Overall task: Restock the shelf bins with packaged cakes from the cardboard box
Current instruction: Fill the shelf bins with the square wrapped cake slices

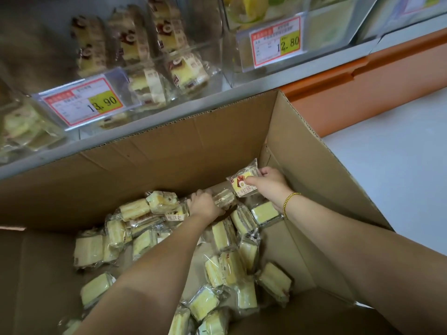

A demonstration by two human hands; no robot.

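A big open cardboard box (169,151) stands below the shelf, with several packaged yellow cakes (225,235) loose on its bottom. My right hand (268,182) pinches one wrapped cake (242,182) by its label side, lifted near the box's far right corner. My left hand (204,205) reaches down into the pile and grips another wrapped cake (225,198) lying there. Above, a clear shelf bin (208,56) holds several of the same cakes behind a price tag reading 13.90 (84,101).
A second clear bin (338,37) with a 12.80 tag (277,42) sits to the right on the grey shelf edge (169,112). Another bin of pale cakes (26,126) is at the left. An orange base (375,76) and a pale floor (399,153) lie right of the box.
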